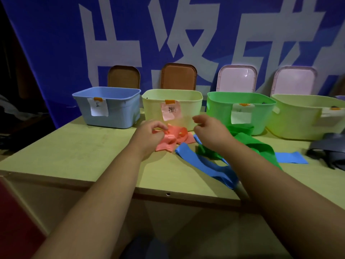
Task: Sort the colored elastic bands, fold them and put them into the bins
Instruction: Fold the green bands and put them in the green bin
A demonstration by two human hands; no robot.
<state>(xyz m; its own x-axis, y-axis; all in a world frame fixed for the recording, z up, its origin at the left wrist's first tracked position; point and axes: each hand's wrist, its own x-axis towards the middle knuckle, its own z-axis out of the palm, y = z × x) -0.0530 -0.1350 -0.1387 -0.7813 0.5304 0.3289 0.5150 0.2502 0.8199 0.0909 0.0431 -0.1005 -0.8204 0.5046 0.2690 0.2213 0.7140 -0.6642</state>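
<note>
While the pink bands point(174, 140) are pinched by the left hand point(149, 135) just before the pale yellow bin point(153, 109), folding appears to be in hand. The right hand point(211, 129) is held loosely curled, with nothing seen in it, and would be needed to flatten the fold. Blue bands point(205, 165) and green bands point(257, 144) are strewn on the bench point(74, 146), backed by a blue banner point(56, 43).

Handwritten "粉" on pink label point(170, 111), pale yellow bin point(192, 107), blue banner point(56, 43) characters cropped, unreadable.
</note>
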